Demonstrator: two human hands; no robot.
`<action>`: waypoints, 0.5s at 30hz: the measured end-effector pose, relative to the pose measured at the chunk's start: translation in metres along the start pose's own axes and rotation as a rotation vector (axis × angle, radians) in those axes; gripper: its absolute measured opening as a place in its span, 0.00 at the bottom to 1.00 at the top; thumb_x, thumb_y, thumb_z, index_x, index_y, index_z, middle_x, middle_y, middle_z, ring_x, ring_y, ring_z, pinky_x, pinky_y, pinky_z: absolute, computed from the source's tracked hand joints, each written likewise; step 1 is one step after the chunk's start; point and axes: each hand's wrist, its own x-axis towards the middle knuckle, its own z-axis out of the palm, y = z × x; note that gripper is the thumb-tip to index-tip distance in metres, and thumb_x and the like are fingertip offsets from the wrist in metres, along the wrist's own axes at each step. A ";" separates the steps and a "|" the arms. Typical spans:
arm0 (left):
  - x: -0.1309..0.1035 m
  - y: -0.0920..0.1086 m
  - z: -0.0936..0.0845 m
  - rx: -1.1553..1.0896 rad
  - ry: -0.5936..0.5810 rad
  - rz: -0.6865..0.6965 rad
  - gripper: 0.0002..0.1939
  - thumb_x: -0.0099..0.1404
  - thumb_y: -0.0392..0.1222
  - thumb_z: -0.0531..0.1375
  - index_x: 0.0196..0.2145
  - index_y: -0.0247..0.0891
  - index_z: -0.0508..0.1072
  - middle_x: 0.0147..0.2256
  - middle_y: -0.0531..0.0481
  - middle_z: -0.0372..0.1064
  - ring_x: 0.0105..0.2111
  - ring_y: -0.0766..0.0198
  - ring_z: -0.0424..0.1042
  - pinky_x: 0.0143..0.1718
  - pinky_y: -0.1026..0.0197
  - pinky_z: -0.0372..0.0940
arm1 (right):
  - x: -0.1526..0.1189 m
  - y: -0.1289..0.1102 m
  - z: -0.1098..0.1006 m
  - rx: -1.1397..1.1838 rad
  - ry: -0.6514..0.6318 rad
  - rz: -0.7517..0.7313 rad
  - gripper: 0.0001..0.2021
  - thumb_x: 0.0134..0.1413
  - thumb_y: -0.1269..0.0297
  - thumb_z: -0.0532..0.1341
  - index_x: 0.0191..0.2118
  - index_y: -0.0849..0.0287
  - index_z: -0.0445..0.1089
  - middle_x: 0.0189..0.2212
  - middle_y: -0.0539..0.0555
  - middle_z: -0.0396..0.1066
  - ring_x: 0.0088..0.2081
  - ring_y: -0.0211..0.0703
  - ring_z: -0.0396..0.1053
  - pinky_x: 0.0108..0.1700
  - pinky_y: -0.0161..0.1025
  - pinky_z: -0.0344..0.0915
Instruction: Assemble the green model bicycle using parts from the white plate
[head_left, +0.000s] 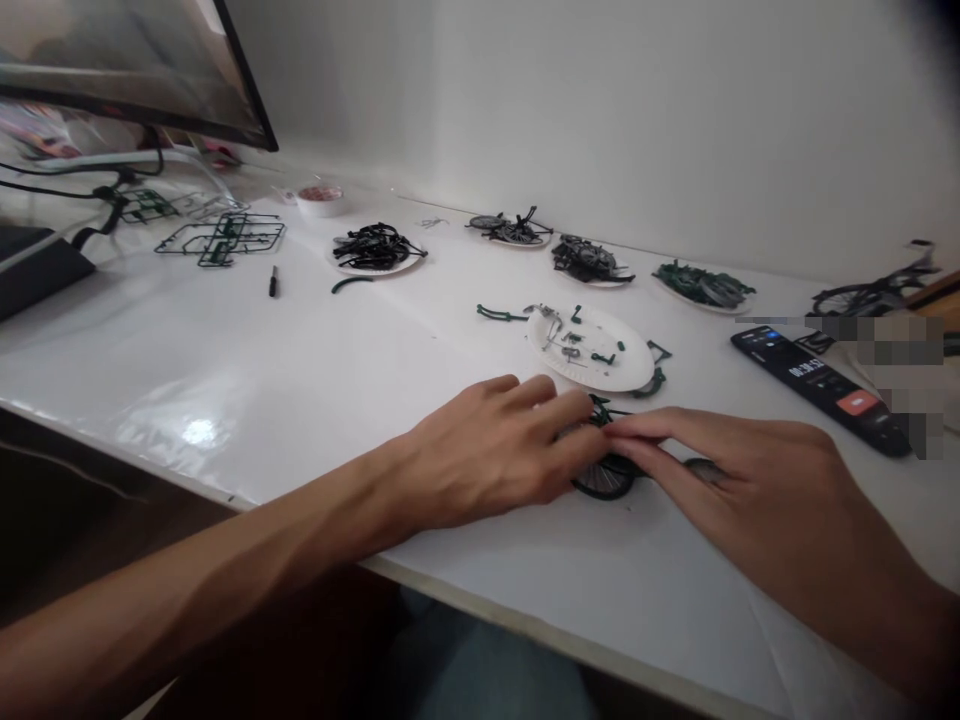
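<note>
Bare forearms reach in over the near edge of the worktop (225, 345), leading to 2 hands that meet at a small toy bicycle (602, 482) lying close to that edge. Fingers of the left hand (499, 450) curl low over its left part, seemingly to steady it against the surface; their tips are hidden, so I cannot tell how firmly they grip. Thumb and forefinger of the right hand (772, 490) are pinched narrow on the middle of the bicycle, a grip that suits thin, fiddly parts.

Just beyond the fingers sits a white plate (630, 365) with a few loose small pieces spread apart, which likely makes each easy to pick out and keeps it from straying. Farther back, 4 heaped plates stand well apart: black parts (379, 245) on the left, 2 dark piles (517, 230) (589, 260) near the wall, and green parts (701, 283) to the right, perhaps sorted by colour and kind. Green plastic frames (225, 238) lie out of the way at far left, near a small black tool (274, 283). On the right, a phone (821, 390) lies face up, its digits readable at a glance.
</note>
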 end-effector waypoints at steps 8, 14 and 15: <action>0.000 0.011 -0.001 -0.105 -0.029 -0.296 0.24 0.69 0.57 0.58 0.50 0.32 0.69 0.52 0.39 0.67 0.50 0.49 0.65 0.53 0.45 0.60 | -0.013 0.002 -0.004 0.067 -0.043 0.049 0.07 0.64 0.62 0.59 0.36 0.55 0.74 0.33 0.49 0.80 0.32 0.44 0.78 0.33 0.39 0.69; 0.013 0.029 0.004 -0.413 -0.113 -0.498 0.33 0.59 0.60 0.67 0.53 0.36 0.68 0.53 0.42 0.64 0.52 0.49 0.60 0.55 0.45 0.58 | -0.021 0.007 -0.007 0.196 -0.015 0.218 0.05 0.61 0.61 0.63 0.34 0.51 0.75 0.32 0.45 0.80 0.32 0.42 0.78 0.34 0.39 0.69; 0.015 0.030 0.006 -0.433 -0.102 -0.508 0.32 0.58 0.58 0.68 0.53 0.37 0.68 0.53 0.43 0.64 0.52 0.49 0.60 0.54 0.45 0.59 | -0.021 0.008 -0.008 0.223 -0.010 0.254 0.04 0.60 0.61 0.63 0.34 0.51 0.76 0.32 0.44 0.80 0.32 0.42 0.77 0.34 0.38 0.69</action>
